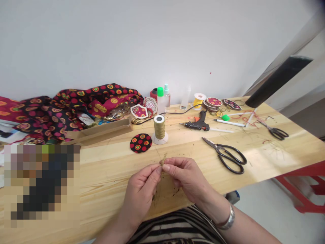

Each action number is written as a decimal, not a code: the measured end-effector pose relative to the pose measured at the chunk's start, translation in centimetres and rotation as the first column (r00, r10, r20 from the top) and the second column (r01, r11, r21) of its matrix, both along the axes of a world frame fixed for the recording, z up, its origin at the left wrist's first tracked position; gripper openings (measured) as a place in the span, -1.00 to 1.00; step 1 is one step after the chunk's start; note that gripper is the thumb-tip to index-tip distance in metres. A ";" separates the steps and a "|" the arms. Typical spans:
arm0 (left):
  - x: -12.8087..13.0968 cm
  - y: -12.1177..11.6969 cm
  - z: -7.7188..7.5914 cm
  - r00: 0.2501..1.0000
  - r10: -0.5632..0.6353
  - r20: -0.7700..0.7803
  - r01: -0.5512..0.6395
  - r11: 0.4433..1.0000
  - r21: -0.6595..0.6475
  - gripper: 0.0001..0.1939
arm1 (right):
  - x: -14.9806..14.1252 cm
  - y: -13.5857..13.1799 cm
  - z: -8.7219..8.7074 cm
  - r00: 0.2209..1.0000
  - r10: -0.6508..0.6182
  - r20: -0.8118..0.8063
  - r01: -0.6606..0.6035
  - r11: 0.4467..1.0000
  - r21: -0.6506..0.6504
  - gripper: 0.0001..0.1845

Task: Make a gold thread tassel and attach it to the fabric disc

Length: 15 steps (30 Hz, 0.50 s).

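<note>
My left hand (143, 188) and my right hand (186, 174) meet fingertip to fingertip over the front of the wooden table. Both are closed in a pinch on a small bunch of olive-gold thread (164, 159), whose ends poke up above the fingers. More loose strands hang below the left hand. Just beyond the hands stands a spool of gold thread (159, 130), upright. To its left lies a round patterned fabric disc (141, 143), black with red and orange motifs. Large black-handled scissors (225, 156) rest open to the right of my right hand.
A black glue gun (196, 124) lies behind the scissors. Farther back stand a green-capped bottle (160, 101) and a yellow spool (198, 100). Patterned fabric (61, 108) and a cardboard tray (104, 131) occupy the left. Smaller scissors (278, 133) lie right, above a red stool (302, 189).
</note>
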<state>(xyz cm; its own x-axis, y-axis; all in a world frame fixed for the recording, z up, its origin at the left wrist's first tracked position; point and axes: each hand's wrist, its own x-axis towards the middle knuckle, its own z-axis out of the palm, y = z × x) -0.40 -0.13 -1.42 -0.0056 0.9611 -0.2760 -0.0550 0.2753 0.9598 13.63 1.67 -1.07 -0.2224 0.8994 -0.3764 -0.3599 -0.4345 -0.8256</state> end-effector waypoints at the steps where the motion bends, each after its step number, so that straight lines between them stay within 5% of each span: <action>1: 0.1 0.0 0.1 1.000 0.005 -0.009 -0.005 1.000 0.000 -0.71 | 0.0 0.0 -0.1 1.000 -0.013 -0.009 0.012 1.000 -0.019 -0.75; 15: 0.2 -0.1 -0.1 1.000 0.025 0.006 -0.025 0.999 -0.022 -0.70 | 0.2 0.1 0.4 0.989 -0.129 -0.072 0.128 0.991 -0.027 -0.72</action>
<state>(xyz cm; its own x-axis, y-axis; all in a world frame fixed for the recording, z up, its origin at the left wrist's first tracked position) -0.19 -0.18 -1.48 -0.0280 0.9543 -0.2974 -0.0680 0.2950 0.9531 13.83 1.81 -0.65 -0.1332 0.9139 -0.3834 -0.4729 -0.3986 -0.7858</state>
